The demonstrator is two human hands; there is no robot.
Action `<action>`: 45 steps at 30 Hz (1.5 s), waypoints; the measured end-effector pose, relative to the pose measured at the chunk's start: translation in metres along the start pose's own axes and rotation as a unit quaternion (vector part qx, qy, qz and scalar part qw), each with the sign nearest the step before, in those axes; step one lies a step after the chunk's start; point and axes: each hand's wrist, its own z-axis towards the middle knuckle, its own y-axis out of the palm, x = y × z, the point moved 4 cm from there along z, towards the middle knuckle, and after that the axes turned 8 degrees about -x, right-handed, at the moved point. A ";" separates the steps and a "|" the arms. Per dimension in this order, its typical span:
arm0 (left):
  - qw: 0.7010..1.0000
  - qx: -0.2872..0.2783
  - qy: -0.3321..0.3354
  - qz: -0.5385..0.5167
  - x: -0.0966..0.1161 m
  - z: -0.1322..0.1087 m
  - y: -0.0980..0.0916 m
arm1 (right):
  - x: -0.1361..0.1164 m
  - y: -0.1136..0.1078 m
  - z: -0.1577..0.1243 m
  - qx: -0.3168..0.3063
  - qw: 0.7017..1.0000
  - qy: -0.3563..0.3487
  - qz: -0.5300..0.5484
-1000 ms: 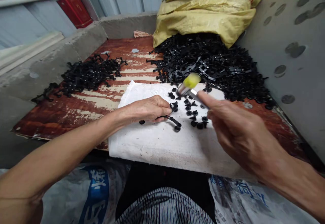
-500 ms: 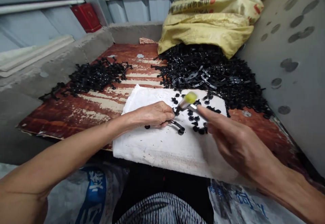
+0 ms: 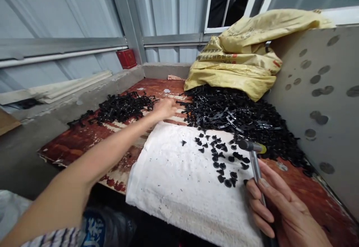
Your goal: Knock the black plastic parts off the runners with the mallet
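Since the left hand (image 3: 165,108) has moved off the white cloth (image 3: 182,179), it now reaches to the small black pile (image 3: 123,107), too blurred to tell if it pinches anything. The right hand (image 3: 280,209) wraps around a hammer (image 3: 254,161) beside the black bits (image 3: 221,161). A yellow sack (image 3: 238,67) spills a big black heap (image 3: 235,120).

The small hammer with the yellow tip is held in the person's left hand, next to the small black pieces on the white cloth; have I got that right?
Not quite: the head view shows the small hammer in the right hand, not the left. It is next to the small black pieces on the white cloth, as you say.
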 end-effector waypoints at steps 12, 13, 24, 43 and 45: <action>0.991 0.015 0.051 -0.122 0.008 0.015 0.021 | 0.002 -0.001 0.002 -0.024 0.999 -0.008 -0.039; 0.988 0.015 0.039 -0.146 0.003 0.008 0.013 | 0.003 -0.002 0.004 -0.030 0.999 -0.003 -0.043; 0.694 -0.338 -0.019 -0.635 0.044 -0.124 0.063 | 0.000 0.041 0.001 -0.087 0.988 -0.077 -0.100; 0.791 -0.386 -0.103 -0.464 0.036 -0.172 0.071 | 0.004 0.052 -0.005 -0.097 0.919 -0.125 -0.360; 0.801 -0.389 -0.088 -0.446 0.038 -0.172 0.067 | 0.000 0.054 -0.005 -0.085 0.931 -0.116 -0.334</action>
